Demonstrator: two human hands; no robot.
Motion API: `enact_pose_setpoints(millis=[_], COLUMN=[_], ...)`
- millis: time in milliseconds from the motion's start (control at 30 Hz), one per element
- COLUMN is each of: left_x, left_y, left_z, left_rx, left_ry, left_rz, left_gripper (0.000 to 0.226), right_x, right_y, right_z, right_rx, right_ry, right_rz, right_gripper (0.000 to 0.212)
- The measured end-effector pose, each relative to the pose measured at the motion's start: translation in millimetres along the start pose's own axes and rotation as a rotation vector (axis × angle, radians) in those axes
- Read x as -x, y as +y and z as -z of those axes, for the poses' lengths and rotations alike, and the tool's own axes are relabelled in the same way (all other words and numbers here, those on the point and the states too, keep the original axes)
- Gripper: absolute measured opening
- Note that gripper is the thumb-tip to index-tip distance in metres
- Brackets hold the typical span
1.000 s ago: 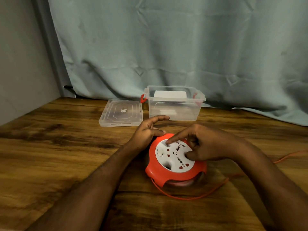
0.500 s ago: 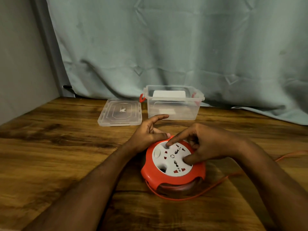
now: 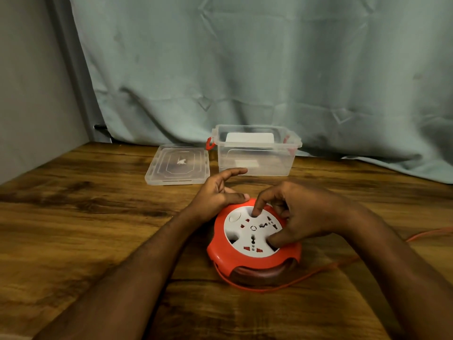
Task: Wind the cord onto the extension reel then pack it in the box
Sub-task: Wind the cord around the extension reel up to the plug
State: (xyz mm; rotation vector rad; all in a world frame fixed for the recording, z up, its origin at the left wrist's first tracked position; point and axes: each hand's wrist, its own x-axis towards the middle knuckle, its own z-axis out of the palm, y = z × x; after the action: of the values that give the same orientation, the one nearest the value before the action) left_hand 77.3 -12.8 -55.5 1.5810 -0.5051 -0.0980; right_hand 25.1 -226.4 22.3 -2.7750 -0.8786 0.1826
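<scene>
A round orange extension reel [image 3: 250, 262] with a white socket face [image 3: 247, 233] lies flat on the wooden table. My left hand [image 3: 215, 196] steadies its far left rim with the thumb on the orange edge. My right hand [image 3: 296, 217] rests on the white face, index finger and thumb pressed into its finger holes. The orange cord [image 3: 318, 271] loops out from under the reel's front and trails off to the right edge. A clear plastic box [image 3: 255, 163] with red latches stands open behind the reel.
The box's clear lid [image 3: 177, 165] lies flat to the left of the box. A grey-green curtain [image 3: 245, 69] hangs behind the table, and a grey wall [image 3: 29, 94] closes off the left side. A white object [image 3: 248, 138] shows through the box.
The white face has turned under my right fingers, and the reel has shifted slightly left. The loose cord loop at the front has drawn in a little.
</scene>
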Motion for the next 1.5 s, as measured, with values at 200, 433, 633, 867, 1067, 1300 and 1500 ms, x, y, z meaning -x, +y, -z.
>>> enact_pose_setpoints(millis=[200, 433, 633, 867, 1067, 1300, 1500], left_x=[1, 2, 1, 1, -2, -2, -2], left_y=[3, 5, 4, 3, 1, 0, -2], left_z=[-2, -4, -4, -4, -1, -1, 0], left_rx=[0.008, 0.025, 0.012, 0.015, -0.014, -0.031, -0.028], left_ry=[0.003, 0.029, 0.021, 0.017, 0.070, 0.058, 0.037], left_rz=[-0.009, -0.002, -0.003, 0.001, -0.004, -0.016, -0.050], left_gripper=[0.062, 0.062, 0.061, 0.061, 0.058, 0.051, 0.046], right_x=[1, -2, -3, -3, -2, -5, -1], right_y=[-5, -11, -13, -19, -32, -34, -16], right_z=[-2, -7, -8, -12, -16, -23, -7], right_rx=[0.072, 0.123, 0.131, 0.216, 0.261, 0.204, 0.118], right_ry=[0.037, 0.063, 0.066, 0.094, 0.172, 0.167, 0.063], right_rz=[0.016, 0.025, 0.022, -0.005, -0.079, -0.176, -0.060], right_gripper=[0.048, 0.050, 0.053, 0.056, 0.057, 0.060, 0.045])
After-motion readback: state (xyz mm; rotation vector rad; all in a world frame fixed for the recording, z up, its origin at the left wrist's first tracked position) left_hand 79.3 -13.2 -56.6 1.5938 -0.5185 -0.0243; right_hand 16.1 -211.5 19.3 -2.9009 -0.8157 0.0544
